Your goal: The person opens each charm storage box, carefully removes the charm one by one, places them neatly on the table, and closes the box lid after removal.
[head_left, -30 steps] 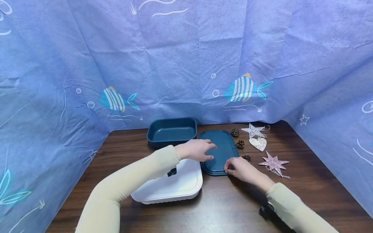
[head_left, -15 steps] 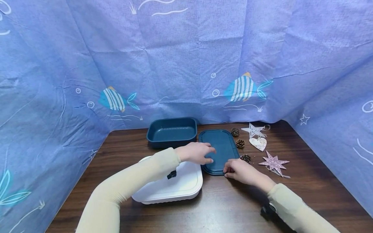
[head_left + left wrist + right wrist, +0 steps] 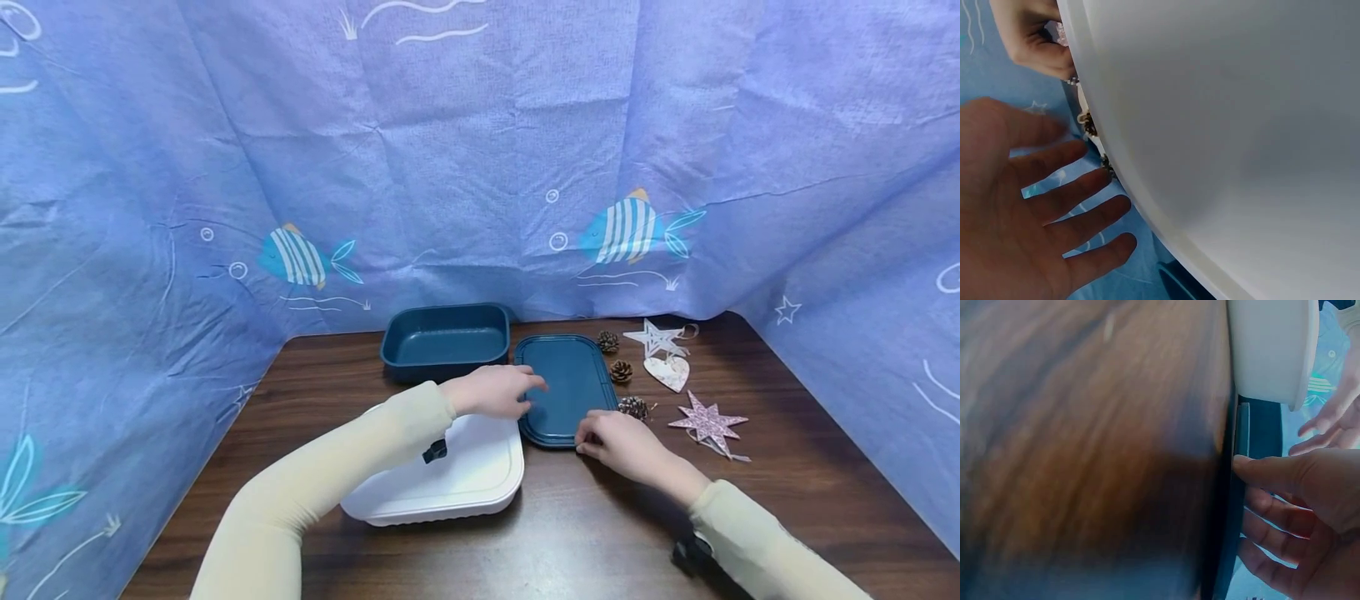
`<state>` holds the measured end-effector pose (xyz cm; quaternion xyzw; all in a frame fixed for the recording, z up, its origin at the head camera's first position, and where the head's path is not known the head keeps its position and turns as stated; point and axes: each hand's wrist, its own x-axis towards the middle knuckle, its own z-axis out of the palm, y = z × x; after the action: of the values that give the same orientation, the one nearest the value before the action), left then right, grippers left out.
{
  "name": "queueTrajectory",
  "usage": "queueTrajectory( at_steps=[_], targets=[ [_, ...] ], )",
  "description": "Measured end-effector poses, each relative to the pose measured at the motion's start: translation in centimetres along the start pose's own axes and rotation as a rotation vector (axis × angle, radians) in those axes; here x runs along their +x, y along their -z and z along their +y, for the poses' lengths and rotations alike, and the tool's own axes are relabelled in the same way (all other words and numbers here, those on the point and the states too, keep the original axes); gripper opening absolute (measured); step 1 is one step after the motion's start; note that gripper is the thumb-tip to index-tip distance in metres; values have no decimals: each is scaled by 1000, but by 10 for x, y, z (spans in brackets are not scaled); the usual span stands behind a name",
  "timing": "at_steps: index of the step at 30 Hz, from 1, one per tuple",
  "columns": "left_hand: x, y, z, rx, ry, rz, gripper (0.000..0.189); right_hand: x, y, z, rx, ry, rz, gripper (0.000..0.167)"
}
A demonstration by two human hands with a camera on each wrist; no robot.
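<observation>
In the head view a flat dark blue lid (image 3: 561,383) lies on the table, right of a matching deep container (image 3: 446,337). My right hand (image 3: 621,442) holds its near right corner. The right wrist view has the thumb of the right hand (image 3: 1297,506) against the lid's edge (image 3: 1243,428), the other fingers bent beside it. My left hand (image 3: 495,390) hovers over the lid's left side with nothing in it. The left wrist view shows that hand (image 3: 1041,200) with fingers spread, beside the white lidded box (image 3: 1210,125). My left forearm passes over this box (image 3: 457,475).
Right of the lid are pine cones (image 3: 621,372), a white star (image 3: 654,337), a white heart (image 3: 667,372) and a pink glittery star (image 3: 708,419). Behind the brown table (image 3: 570,533) hangs a blue fish-print cloth (image 3: 465,167).
My left hand has drawn slightly left, away from the lid's middle. The lid's near edge sits a touch farther back. The right hand stays at the corner.
</observation>
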<state>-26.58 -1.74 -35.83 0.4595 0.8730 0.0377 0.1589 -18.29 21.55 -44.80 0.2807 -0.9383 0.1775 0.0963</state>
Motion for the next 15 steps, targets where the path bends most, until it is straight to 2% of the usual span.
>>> queueTrajectory(
  at_steps=[12,15],
  targets=[
    [-7,3,-13,-17,30,26,54,8,28,-10,5,16,103,13],
    [-9,3,-18,-21,28,45,52,10,35,-11,16,32,125,12]
  ],
)
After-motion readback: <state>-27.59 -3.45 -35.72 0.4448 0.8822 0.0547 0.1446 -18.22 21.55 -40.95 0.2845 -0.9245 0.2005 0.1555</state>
